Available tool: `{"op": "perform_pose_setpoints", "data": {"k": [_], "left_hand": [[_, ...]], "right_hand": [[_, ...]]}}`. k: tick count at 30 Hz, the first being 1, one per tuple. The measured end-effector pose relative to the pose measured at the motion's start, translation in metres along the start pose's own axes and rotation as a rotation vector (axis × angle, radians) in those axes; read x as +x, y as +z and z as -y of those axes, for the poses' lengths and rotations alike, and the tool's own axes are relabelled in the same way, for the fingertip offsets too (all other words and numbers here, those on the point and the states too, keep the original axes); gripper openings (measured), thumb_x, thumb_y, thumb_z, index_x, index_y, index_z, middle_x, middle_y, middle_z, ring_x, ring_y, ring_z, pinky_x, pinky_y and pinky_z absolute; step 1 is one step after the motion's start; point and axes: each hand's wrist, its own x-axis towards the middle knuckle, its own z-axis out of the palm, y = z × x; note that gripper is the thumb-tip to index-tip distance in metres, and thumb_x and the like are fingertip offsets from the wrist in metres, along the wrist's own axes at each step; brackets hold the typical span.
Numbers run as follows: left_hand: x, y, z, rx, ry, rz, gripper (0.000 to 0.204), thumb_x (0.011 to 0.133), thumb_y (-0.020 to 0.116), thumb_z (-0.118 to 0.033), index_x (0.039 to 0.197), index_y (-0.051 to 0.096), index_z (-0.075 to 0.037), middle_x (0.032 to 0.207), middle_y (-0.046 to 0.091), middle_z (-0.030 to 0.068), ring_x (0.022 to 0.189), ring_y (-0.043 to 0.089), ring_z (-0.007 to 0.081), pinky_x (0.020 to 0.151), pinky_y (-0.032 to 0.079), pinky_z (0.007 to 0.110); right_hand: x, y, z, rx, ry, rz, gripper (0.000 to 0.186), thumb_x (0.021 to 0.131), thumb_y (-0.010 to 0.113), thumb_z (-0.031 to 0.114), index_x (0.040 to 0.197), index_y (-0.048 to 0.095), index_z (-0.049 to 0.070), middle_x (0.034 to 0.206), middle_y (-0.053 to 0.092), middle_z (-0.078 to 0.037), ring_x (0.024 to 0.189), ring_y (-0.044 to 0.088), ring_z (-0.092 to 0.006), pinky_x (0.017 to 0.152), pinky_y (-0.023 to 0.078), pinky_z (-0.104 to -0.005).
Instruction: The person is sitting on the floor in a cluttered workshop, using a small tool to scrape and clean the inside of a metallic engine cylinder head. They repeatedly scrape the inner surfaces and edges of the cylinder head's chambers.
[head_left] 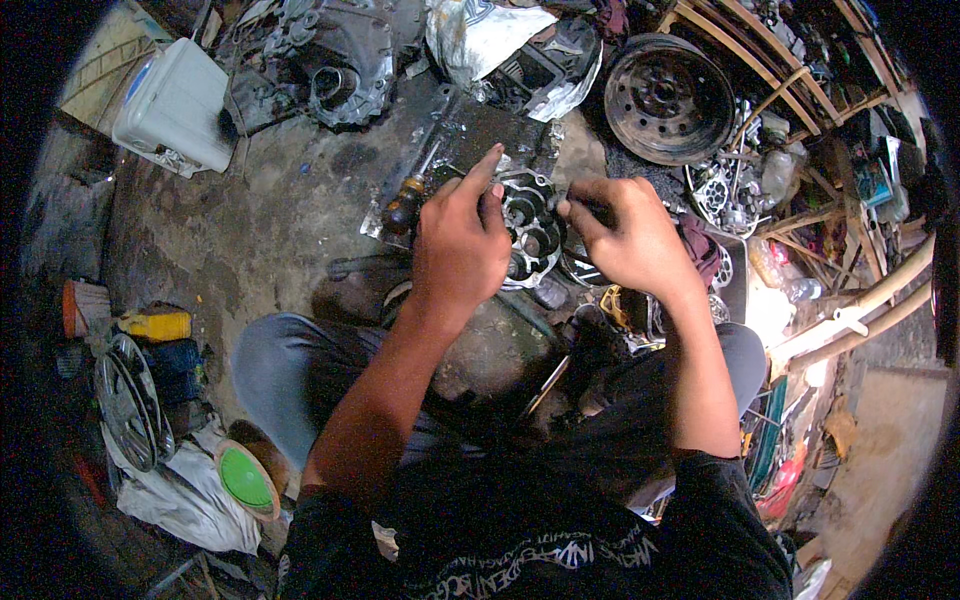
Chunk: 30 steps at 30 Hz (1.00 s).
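A round metal engine casing (531, 222) with several openings sits upright-facing on a dark metal sheet between my hands. My left hand (462, 240) rests at its left edge, index finger stretched out forward and thumb beside the rim. Over the right edge, my right hand (635, 235) has thumb and index finger pinched together; whatever may be between them is too small to make out. A screwdriver (404, 207) with an amber and dark handle lies left of my left hand, blade pointing away.
Beyond the casing lie a large gearbox housing (345, 60) and a steel wheel rim (668, 98). A pale plastic container (178, 108) stands far left. Metal parts (725, 190) crowd the right, near a wooden rack (790, 60). Wheel covers (130, 400) lean at the left.
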Motion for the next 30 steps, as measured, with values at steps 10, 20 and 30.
{"op": "perform_pose_setpoints", "data": {"k": [10, 20, 30], "left_hand": [[-0.001, 0.004, 0.007, -0.011, 0.044, -0.024, 0.039, 0.100, 0.063, -0.008, 0.138, 0.067, -0.003, 0.103, 0.072, 0.0277, 0.095, 0.069, 0.0482, 0.086, 0.054, 0.055], [0.001, 0.002, 0.004, -0.026, 0.003, 0.012, 0.040, 0.099, 0.063, -0.008, 0.139, 0.065, -0.002, 0.101, 0.071, 0.0286, 0.095, 0.068, 0.0503, 0.087, 0.054, 0.056], [-0.003, 0.005, -0.003, -0.019, -0.051, 0.019, 0.041, 0.100, 0.061, -0.007, 0.140, 0.062, 0.001, 0.120, 0.070, 0.0317, 0.108, 0.066, 0.0520, 0.096, 0.053, 0.055]], "right_hand": [[-0.001, 0.009, -0.002, -0.130, 0.001, -0.045, 0.025, 0.091, 0.073, 0.027, 0.103, 0.080, 0.005, 0.086, 0.074, -0.028, 0.085, 0.073, -0.0487, 0.081, 0.060, -0.0571], [-0.014, 0.011, -0.016, -0.110, 0.112, -0.168, 0.026, 0.097, 0.074, 0.018, 0.102, 0.075, -0.007, 0.093, 0.073, -0.030, 0.083, 0.074, -0.0439, 0.077, 0.055, -0.0458], [-0.061, 0.029, 0.020, 0.101, 0.135, -0.070, 0.016, 0.093, 0.072, 0.016, 0.089, 0.072, 0.001, 0.074, 0.069, -0.027, 0.070, 0.070, -0.0489, 0.065, 0.055, -0.0533]]}}
